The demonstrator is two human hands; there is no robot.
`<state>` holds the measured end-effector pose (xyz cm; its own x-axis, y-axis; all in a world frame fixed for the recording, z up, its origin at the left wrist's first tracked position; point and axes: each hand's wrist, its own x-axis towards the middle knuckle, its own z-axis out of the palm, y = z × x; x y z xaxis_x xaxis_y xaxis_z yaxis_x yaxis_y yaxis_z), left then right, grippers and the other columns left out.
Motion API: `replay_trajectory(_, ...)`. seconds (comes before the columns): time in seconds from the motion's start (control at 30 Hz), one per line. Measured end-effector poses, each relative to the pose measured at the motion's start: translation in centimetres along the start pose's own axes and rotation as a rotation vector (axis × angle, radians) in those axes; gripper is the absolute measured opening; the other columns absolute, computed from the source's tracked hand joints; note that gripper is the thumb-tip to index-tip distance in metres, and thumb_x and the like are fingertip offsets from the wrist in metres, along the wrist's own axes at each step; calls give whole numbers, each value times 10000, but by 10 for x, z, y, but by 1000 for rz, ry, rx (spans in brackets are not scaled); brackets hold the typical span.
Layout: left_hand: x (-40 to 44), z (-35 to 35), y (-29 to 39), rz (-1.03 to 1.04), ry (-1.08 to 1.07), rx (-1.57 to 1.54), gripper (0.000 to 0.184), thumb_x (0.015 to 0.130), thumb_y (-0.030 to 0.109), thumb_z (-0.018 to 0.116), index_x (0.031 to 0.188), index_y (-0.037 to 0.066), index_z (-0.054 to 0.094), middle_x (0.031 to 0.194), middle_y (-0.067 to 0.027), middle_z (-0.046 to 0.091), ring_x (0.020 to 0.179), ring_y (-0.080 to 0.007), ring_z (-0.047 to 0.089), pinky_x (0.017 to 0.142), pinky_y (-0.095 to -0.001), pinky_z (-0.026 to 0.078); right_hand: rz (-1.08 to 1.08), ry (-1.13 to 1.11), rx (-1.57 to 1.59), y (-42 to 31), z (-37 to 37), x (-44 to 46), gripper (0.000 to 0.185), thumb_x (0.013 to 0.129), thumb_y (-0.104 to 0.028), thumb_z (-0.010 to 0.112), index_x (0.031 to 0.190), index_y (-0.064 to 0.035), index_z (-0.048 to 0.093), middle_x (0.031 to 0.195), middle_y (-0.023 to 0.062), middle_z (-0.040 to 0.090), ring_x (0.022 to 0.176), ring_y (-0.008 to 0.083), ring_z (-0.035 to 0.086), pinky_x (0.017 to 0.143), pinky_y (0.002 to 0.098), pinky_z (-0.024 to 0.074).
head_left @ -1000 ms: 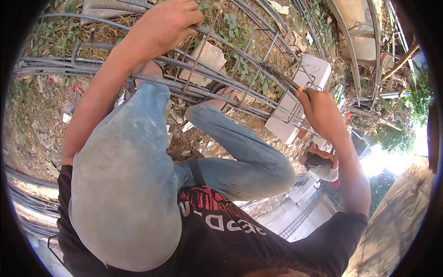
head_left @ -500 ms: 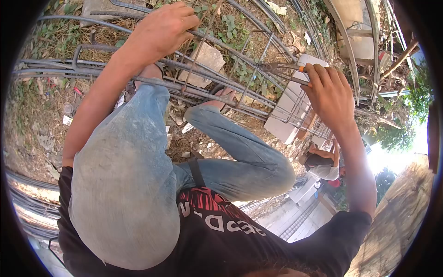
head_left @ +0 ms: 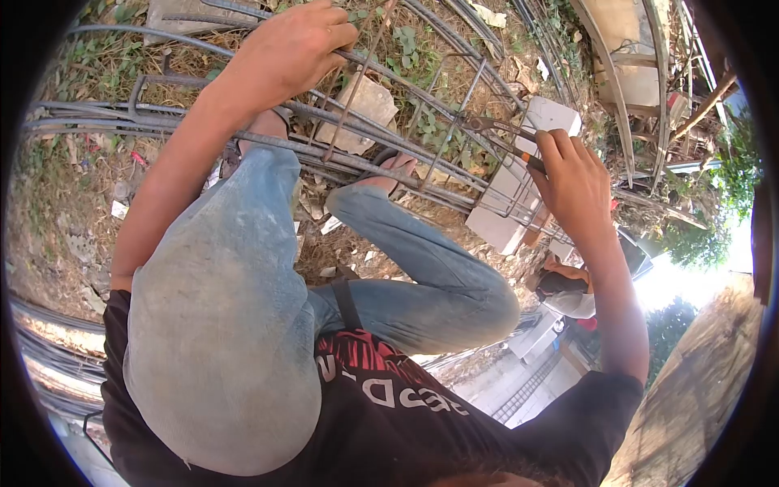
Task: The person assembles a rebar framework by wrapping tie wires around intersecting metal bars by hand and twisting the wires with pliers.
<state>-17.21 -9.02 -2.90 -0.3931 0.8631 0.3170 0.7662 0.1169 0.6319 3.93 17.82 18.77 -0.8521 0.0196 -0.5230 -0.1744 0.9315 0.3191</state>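
Observation:
My right hand (head_left: pixel 574 180) is closed round the handles of a pair of pincers (head_left: pixel 507 144) with orange grips. The pincers' jaws meet the rebar cage (head_left: pixel 389 138) where a thin stirrup crosses a long bar; any tie wire there is too small to make out. Upper left, my left hand (head_left: pixel 294 47) has its fingers curled round a long bar of the cage, fingertips partly hidden. Several ribbed bars and thin square stirrups make up the cage, which runs across in front of my bent knees.
Under the cage lie a pale stone block (head_left: pixel 357 114) and a light concrete block (head_left: pixel 499 227). Loose rebar (head_left: pixel 527 49) lies on grassy, littered ground. Boards (head_left: pixel 641 81) lean at upper right. Another person (head_left: pixel 568 288) crouches at right, beyond my arm.
My right hand has shifted slightly down and left, swinging the pincers' handles downward while the jaws stay near the same crossing. My left hand keeps its hold, barely moved.

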Motion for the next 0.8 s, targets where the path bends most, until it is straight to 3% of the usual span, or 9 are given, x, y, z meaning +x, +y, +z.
replay_trajectory(0.03, 0, -1, 1, 1, -12, 0, 189, 847, 99, 745, 964, 27, 615, 959, -110, 583, 986, -337, 574, 854, -457, 498, -43, 118, -103, -1, -2, 2, 352, 906, -252, 748, 1179, -71, 621, 1071, 83, 686, 983, 300, 666, 813, 445, 554)
replay_trajectory(0.13, -1, 1, -2, 8, -10, -15, 182, 849, 100, 744, 960, 27, 618, 962, -108, 588, 993, -333, 577, 859, -454, 499, 44, 5, 35, -8, -4, -2, 359, 923, -275, 738, 1181, -56, 619, 988, 92, 681, 917, 292, 687, 766, 419, 567)
replay_trajectory(0.27, 0, -4, 1, 30, -16, -9, 174, 849, 100, 745, 951, 29, 623, 964, -101, 593, 992, -328, 580, 861, -450, 502, 516, -758, 710, 8, -23, 29, 350, 956, -314, 716, 1054, 15, 648, 860, 193, 709, 827, 309, 730, 720, 410, 584)
replay_trajectory(0.33, -3, 5, -6, 34, 29, -5, 173, 851, 102, 745, 951, 29, 623, 961, -99, 594, 990, -329, 581, 862, -450, 501, 615, -897, 923, 25, -16, 36, 359, 938, -313, 735, 994, 29, 641, 884, 225, 719, 839, 303, 736, 723, 395, 583)
replay_trajectory(0.4, -3, 10, -8, 36, 42, -10, 175, 852, 104, 745, 953, 31, 623, 959, -98, 595, 987, -329, 582, 863, -450, 501, 524, -836, 846, 28, -10, 33, 369, 918, -309, 753, 976, 33, 628, 895, 244, 721, 849, 303, 739, 730, 396, 584)
replay_trajectory(0.47, -3, 9, -8, 24, 36, -10, 178, 852, 107, 745, 957, 32, 623, 957, -98, 596, 983, -330, 582, 866, -452, 501, 243, -561, 467, 19, -6, 27, 379, 898, -302, 769, 1000, 27, 610, 893, 249, 718, 855, 311, 739, 742, 414, 586)
replay_trajectory(0.6, -1, 6, -5, 28, 32, -11, 177, 853, 109, 745, 956, 34, 623, 958, -98, 595, 975, -330, 580, 861, -456, 504, 54, -230, 69, 7, -6, 16, 422, 902, -271, 752, 1203, -28, 584, 919, 169, 711, 886, 383, 716, 779, 514, 565)
replay_trajectory(0.7, 0, 0, 0, 22, 15, -15, 176, 851, 109, 746, 953, 34, 624, 960, -99, 594, 974, -330, 580, 858, -458, 506, -180, 232, -112, 13, -3, 17, 388, 913, -273, 740, 1209, -56, 614, 968, 135, 710, 895, 374, 711, 746, 487, 569)
replay_trajectory(0.8, -2, 6, -6, 21, 36, -2, 178, 850, 110, 747, 953, 33, 624, 962, -100, 595, 975, -330, 580, 855, -460, 506, 90, -110, 178, 10, -2, 12, 327, 908, -272, 745, 1139, -48, 689, 871, 137, 722, 805, 344, 692, 732, 470, 552)
